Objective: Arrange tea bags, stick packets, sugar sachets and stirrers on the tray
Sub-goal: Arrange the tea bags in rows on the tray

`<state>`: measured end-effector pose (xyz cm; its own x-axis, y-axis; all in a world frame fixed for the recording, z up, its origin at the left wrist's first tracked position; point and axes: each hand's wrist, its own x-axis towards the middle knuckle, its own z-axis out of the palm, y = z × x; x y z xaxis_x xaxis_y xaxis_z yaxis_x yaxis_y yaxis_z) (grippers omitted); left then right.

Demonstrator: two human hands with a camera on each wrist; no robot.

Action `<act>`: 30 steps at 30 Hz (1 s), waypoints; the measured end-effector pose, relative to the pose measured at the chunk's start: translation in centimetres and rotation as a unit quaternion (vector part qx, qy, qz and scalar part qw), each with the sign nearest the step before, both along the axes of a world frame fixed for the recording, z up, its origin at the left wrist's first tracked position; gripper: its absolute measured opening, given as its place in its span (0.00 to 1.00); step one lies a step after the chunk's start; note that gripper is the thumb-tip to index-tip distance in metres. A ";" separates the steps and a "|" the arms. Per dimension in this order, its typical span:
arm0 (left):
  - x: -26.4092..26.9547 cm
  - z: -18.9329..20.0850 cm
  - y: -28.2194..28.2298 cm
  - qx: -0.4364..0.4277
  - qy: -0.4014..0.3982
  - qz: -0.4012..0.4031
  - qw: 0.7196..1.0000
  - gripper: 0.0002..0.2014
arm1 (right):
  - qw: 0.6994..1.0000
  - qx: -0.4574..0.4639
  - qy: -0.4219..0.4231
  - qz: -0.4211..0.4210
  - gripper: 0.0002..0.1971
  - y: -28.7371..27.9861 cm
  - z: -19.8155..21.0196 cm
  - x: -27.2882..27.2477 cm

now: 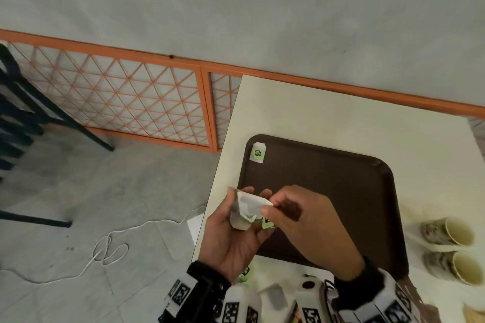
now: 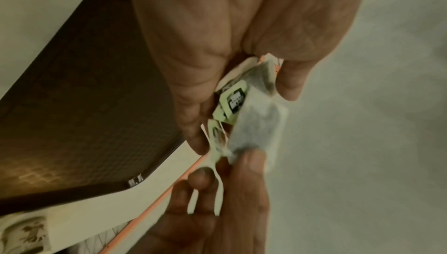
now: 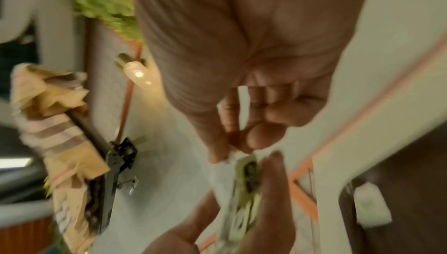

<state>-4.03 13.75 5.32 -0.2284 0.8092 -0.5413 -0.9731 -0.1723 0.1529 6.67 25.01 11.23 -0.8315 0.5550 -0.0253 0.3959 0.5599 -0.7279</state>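
Holding a small bunch of tea bags [image 1: 246, 208] above the near-left corner of the brown tray [image 1: 328, 191], the left hand [image 1: 233, 238] lies palm up with thumb and fingers curled round the bunch, so its grip is clamped on the tea bags. Right hand [image 1: 312, 220] comes in from the right of that grip, back of the hand up, thumb and forefinger pinched together on the upper edge of 1 white bag in the same bunch; its grip is likewise closed on the tea bags. Left wrist view shows the bunch [image 2: 251, 116] as grey-filled paper bags with green-and-black tags, pressed between the left hand's [image 2: 229, 38] thumb and fingers, with the right hand [image 2: 217, 210] meeting it from below. Right wrist view is blurred: the right hand [image 3: 254, 67] pinches at the top of the green-tagged bunch [image 3: 246, 178]. Beyond the grip, at the far-left corner of the tray, 1 tea bag [image 1: 258, 152] with a green tag lies flat on the tray, well apart from the hands. Right of the grip, past the tray's right edge, 2 patterned paper cups [image 1: 450, 231] lie on their sides on the pale counter [image 1: 341, 113]. Below the left wrist, a green tag [image 1: 246, 271] rests on the counter just off the tray's near edge.
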 end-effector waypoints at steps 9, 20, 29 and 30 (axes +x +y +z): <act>1.6 1.1 0.7 0.001 -0.014 -0.114 0.993 0.17 | 0.982 0.044 0.143 0.115 0.03 0.9 4.9 4.3; 2.8 4.4 0.8 0.048 0.157 -0.214 0.963 0.07 | 0.982 -0.071 0.141 0.109 0.10 2.9 4.0 7.3; 5.2 5.1 2.0 -0.025 0.229 -0.085 0.969 0.14 | 0.943 -0.238 0.186 -0.141 0.12 -0.2 1.8 8.1; 5.2 5.2 2.0 -0.043 0.258 -0.081 0.962 0.14 | 0.938 -0.245 0.181 -0.167 0.14 -0.2 1.7 8.1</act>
<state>1.18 15.77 10.48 -0.3594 0.8137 -0.4568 -0.7770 0.0101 0.6294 14.77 24.85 12.92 -0.6165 0.7816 -0.0947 0.1670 0.0124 -0.9859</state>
